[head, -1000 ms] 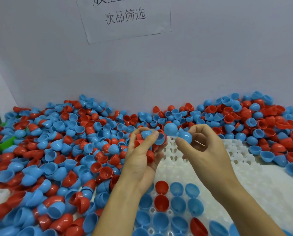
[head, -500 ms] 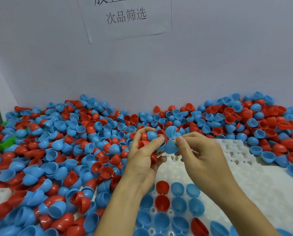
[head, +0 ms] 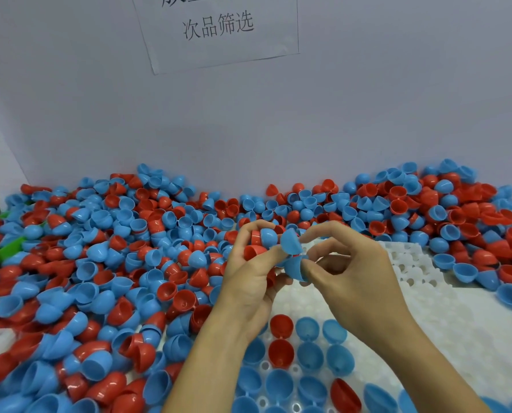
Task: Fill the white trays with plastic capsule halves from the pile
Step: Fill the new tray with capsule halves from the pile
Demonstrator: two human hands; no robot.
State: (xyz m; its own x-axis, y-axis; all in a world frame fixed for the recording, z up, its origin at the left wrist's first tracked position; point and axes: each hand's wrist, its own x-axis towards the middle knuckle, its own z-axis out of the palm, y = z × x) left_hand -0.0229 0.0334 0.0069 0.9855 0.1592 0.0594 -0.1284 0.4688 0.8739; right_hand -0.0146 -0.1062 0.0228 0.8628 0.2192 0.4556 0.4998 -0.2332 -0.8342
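Hundreds of red and blue plastic capsule halves (head: 105, 263) lie heaped across the worktop against a pale grey back wall (head: 368, 114), which carries a white paper sign with printed characters (head: 219, 28). We see a white moulded plastic tray with round pockets (head: 445, 317) lying in front of the pile at the near right; a few of its near pockets hold blue and red halves sitting open side up. A green plastic container edge (head: 1, 251) pokes out of the heap at far left. Above the tray, our left hand (head: 254, 281) curls round a clutch of red and blue halves, while our right hand (head: 350, 281) pinches one blue capsule half (head: 295, 268) between thumb and fingers, touching the left hand's load.
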